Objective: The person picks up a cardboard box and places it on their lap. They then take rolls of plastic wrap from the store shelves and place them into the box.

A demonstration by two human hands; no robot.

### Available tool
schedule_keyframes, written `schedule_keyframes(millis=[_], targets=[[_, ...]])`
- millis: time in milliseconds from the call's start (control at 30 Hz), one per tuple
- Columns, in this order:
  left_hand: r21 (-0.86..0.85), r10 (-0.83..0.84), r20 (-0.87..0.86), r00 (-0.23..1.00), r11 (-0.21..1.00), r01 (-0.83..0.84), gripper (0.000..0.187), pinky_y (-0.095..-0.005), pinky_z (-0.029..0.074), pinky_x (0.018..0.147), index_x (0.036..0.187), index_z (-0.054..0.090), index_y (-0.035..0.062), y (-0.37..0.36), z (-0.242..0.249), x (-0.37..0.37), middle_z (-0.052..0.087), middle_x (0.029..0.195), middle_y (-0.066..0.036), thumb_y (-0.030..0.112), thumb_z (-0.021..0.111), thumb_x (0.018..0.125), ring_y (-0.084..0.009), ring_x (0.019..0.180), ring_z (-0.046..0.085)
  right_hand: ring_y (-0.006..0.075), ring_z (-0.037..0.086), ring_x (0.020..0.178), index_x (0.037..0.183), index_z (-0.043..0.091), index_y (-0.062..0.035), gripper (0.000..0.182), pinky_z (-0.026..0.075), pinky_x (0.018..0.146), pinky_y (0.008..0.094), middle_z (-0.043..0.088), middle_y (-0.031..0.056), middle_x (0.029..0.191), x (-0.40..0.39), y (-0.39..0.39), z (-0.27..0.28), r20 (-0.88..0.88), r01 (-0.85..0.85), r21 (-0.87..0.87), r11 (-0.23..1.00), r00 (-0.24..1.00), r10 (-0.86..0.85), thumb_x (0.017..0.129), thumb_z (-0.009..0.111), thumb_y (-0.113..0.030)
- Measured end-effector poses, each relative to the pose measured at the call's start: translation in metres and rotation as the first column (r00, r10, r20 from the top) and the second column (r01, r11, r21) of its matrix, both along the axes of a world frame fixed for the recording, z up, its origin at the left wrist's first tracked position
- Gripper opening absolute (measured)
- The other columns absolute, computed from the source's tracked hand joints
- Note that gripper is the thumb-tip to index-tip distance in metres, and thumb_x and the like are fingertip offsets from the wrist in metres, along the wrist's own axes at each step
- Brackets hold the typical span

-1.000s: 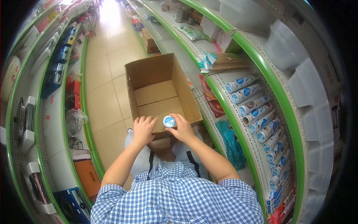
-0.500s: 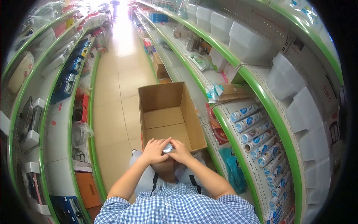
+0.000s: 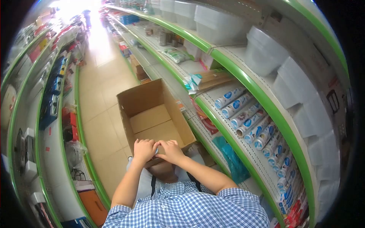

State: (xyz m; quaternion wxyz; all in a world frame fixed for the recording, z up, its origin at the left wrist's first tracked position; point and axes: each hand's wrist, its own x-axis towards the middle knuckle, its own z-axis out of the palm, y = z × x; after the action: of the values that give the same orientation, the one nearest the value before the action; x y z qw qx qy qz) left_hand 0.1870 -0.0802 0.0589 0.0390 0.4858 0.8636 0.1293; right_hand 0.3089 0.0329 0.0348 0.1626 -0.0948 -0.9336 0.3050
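Note:
My left hand (image 3: 144, 149) and my right hand (image 3: 170, 151) meet over the near edge of an open cardboard box (image 3: 123, 110). Between them is a small roll (image 3: 156, 151); only a pale blue-white sliver of its end shows, the rest covered by my fingers. Both hands are closed around it, fingertips nearly touching. The box stands upright, its brown inner floor visible. On the shelf to the right lie several white-and-blue wrapped rolls (image 3: 242, 101), side by side with their ends facing the aisle.
Green-edged shelves (image 3: 243, 72) run along the right, with translucent plastic tubs (image 3: 266, 53) above the rolls. A flat brown bundle (image 3: 216, 79) lies beside the rolls, a teal bag (image 3: 230, 159) below. Boxed goods (image 3: 49, 110) fill the left shelves. Tiled floor (image 3: 97, 125) lies between.
My view has turned right, so the box and shelves appear shifted left. My hands have closed further over the roll, hiding its round end, which showed clearly before.

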Motion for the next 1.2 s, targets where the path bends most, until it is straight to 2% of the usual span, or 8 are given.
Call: schedule_keyframes(millis=[167,300,500,633,767,867,967,1200], targets=[[0.164,0.009,0.028,1.000,0.986,-0.014,0.030,-0.0427,0.048,0.070,0.102,0.062,0.0137,0.001,-0.008,-0.008,0.063,0.089,-0.008,0.036,0.047,0.089,-0.0282,0.085,0.060,0.0294,0.056,0.099,0.107,0.057,-0.0076,0.039,0.037,0.089,0.0425,0.060,0.0110,0.105,0.036,0.038,0.031,-0.044,0.103,0.101,0.990,0.994,-0.099,0.075,0.066,-0.028],[0.015,-0.050,0.054,0.997,0.999,0.050,0.029,-0.0420,0.046,0.071,0.098,0.063,0.0136,-0.001,-0.012,-0.017,0.063,0.087,-0.007,0.034,0.044,0.090,-0.0275,0.085,0.060,0.0296,0.055,0.096,0.101,0.057,-0.0057,0.030,0.041,0.084,0.0406,0.059,0.0112,0.100,0.064,0.123,0.044,-0.235,0.282,0.199,0.939,0.943,-0.234,0.073,0.063,-0.017],[-0.051,-0.142,-0.009,0.990,0.989,0.141,0.044,-0.0411,0.045,0.075,0.092,0.061,0.0099,-0.003,0.001,-0.005,0.063,0.086,-0.010,0.049,0.062,0.073,-0.0299,0.085,0.060,0.0328,0.053,0.097,0.102,0.056,-0.0041,0.031,0.043,0.084,0.0412,0.055,0.0130,0.103,0.086,0.195,0.086,-0.257,0.514,0.316,0.798,0.856,-0.450,0.073,0.063,-0.013],[-0.018,-0.131,-0.041,0.990,0.991,0.131,0.054,-0.0408,0.047,0.072,0.096,0.056,0.0097,-0.010,-0.009,-0.004,0.062,0.089,-0.011,0.048,0.072,0.061,-0.0303,0.084,0.060,0.0330,0.053,0.100,0.104,0.055,-0.0021,0.035,0.042,0.088,0.0401,0.054,0.0161,0.104,0.090,0.158,0.060,0.163,0.432,-0.032,0.901,0.892,-0.422,0.075,0.064,-0.019],[-0.091,-0.036,-0.014,0.999,0.995,0.035,0.055,-0.0402,0.048,0.066,0.099,0.053,0.0091,-0.015,-0.022,-0.004,0.061,0.089,-0.011,0.043,0.073,0.062,-0.0302,0.078,0.062,0.0391,0.045,0.113,0.127,0.043,-0.0019,0.074,0.039,0.094,0.0439,0.046,0.0212,0.122,0.117,0.101,-0.019,0.182,0.007,0.151,0.989,0.983,-0.034,0.068,0.074,-0.034],[-0.059,-0.009,-0.023,1.000,0.998,0.007,0.054,-0.0396,0.049,0.063,0.099,0.052,0.0081,-0.022,-0.029,-0.004,0.060,0.087,-0.010,0.042,0.073,0.063,-0.0299,0.074,0.062,0.0418,0.035,0.123,0.141,0.020,-0.0060,0.099,0.037,0.098,0.0458,0.036,0.0239,0.133,0.129,0.068,-0.027,0.181,0.119,0.064,0.991,0.975,-0.128,0.066,0.077,-0.035],[-0.032,0.022,-0.031,0.999,0.999,-0.023,0.053,-0.0393,0.049,0.063,0.099,0.051,0.0075,-0.024,-0.025,0.000,0.060,0.086,-0.011,0.041,0.073,0.064,-0.0299,0.073,0.063,0.0427,0.035,0.124,0.144,0.004,-0.0091,0.105,0.035,0.100,0.0445,0.037,0.0277,0.132,0.131,0.062,-0.035,0.283,0.208,-0.205,0.956,0.948,-0.145,0.069,0.075,-0.029],[0.100,0.090,-0.063,0.994,0.991,-0.084,0.051,-0.0391,0.050,0.061,0.099,0.051,0.0072,-0.015,-0.010,-0.002,0.058,0.089,-0.011,0.037,0.074,0.064,-0.0301,0.072,0.063,0.0459,0.047,0.111,0.142,0.010,-0.0043,0.074,0.039,0.095,0.0446,0.046,0.0331,0.121,0.111,0.070,-0.054,0.248,0.265,-0.189,0.946,0.944,-0.215,0.082,0.054,-0.007]])
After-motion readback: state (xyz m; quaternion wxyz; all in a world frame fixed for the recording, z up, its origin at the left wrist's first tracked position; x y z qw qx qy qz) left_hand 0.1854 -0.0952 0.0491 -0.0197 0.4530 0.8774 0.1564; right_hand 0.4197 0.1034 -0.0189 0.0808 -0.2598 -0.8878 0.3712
